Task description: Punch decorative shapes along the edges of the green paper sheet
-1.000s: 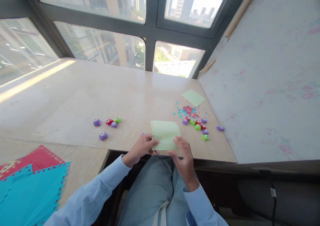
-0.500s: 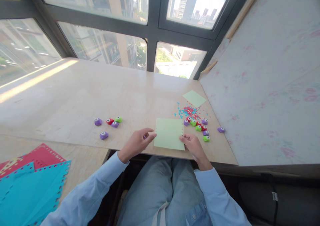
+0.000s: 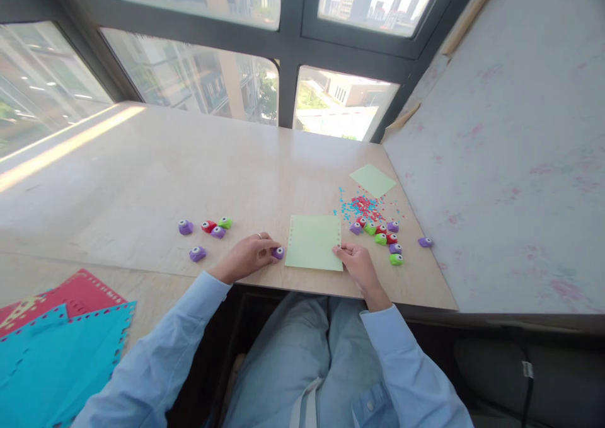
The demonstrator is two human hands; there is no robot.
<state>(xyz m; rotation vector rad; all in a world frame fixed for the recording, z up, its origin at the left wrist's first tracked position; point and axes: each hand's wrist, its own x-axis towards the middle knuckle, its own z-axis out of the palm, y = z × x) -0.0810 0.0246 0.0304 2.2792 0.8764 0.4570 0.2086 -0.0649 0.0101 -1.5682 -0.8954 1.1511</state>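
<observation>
A pale green paper sheet point(image 3: 312, 241) with punched holes along its side edges lies flat near the front edge of the beige table point(image 3: 142, 176). My right hand point(image 3: 356, 261) pinches its lower right corner. My left hand point(image 3: 249, 255) rests on the table just left of the sheet, fingers closed on a small purple punch point(image 3: 278, 252).
Several small purple, red and green punches point(image 3: 382, 237) cluster right of the sheet, beside scattered blue and red paper bits point(image 3: 360, 206) and a second green sheet point(image 3: 372, 180). More punches point(image 3: 204, 231) lie at the left. Blue and red punched sheets point(image 3: 57, 340) sit at the lower left. A wall point(image 3: 510, 132) rises at the right.
The green sheet has been laid down flat on the table. My left hand let go of it and closed on the purple punch; my right hand moved to its right corner.
</observation>
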